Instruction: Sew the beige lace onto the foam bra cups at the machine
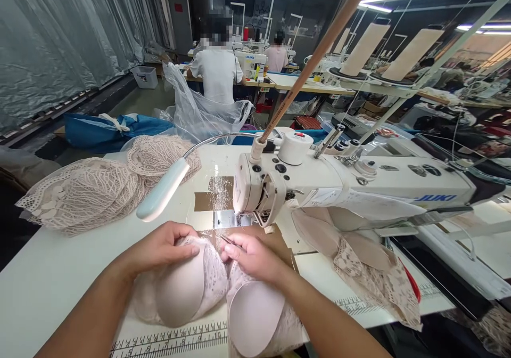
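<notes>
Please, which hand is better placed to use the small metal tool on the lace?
Probably the right hand: it holds the small metal tool near the lace. The left hand is occupied, gripping a bra cup near its top.

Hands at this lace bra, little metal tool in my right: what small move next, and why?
Probably bring the slim metal tool to the lace between the cups: the right hand holds it close by, and the left hand grips the bra by one cup's upper edge, which should steady it.

Pale pink bra cups (pixel 179 294) — white openwork lace edging (pixel 215 274), beige branch-patterned lace pile (pixel 91 193), white sewing machine (pixel 319 179) — blue lettering (pixel 436 197)
</notes>
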Demonstrator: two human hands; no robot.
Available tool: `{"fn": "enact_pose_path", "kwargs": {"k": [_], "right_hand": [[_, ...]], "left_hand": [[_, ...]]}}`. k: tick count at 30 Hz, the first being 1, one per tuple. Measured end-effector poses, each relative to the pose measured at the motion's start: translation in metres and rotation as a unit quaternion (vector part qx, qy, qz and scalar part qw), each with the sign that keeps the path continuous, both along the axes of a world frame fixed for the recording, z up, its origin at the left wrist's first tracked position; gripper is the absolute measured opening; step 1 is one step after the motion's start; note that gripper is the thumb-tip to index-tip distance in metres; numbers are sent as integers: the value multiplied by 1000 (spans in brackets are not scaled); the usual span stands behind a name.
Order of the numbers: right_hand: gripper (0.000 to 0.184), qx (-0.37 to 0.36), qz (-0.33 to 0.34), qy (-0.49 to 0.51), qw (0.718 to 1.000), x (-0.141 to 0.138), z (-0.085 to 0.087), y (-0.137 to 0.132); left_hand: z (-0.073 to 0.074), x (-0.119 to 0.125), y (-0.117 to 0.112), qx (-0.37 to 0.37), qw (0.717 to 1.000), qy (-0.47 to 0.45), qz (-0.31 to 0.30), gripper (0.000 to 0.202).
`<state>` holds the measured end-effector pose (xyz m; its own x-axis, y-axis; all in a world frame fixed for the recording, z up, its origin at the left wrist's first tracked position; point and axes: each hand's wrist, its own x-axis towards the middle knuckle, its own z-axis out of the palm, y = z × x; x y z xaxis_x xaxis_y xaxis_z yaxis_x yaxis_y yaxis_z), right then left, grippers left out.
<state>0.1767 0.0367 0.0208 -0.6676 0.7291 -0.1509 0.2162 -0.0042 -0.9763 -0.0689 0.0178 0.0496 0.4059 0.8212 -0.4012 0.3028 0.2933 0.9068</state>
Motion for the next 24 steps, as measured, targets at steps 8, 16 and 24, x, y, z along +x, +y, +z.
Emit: {"fn": "enact_pose_path", "kwargs": {"k": [8,16,24], "right_hand": [[7,60,-65,-14,996,-11,0,-3],[32,24,-58,62,996,-3,-7,0],[17,43,-61,22,997,-6,2,-2]], "left_hand": [[-14,27,-3,13,1000,-17,0,28],[-14,35,-4,-27,994,-83,65,32],[-21,36,-5,-26,991,-98,81,31]]}}
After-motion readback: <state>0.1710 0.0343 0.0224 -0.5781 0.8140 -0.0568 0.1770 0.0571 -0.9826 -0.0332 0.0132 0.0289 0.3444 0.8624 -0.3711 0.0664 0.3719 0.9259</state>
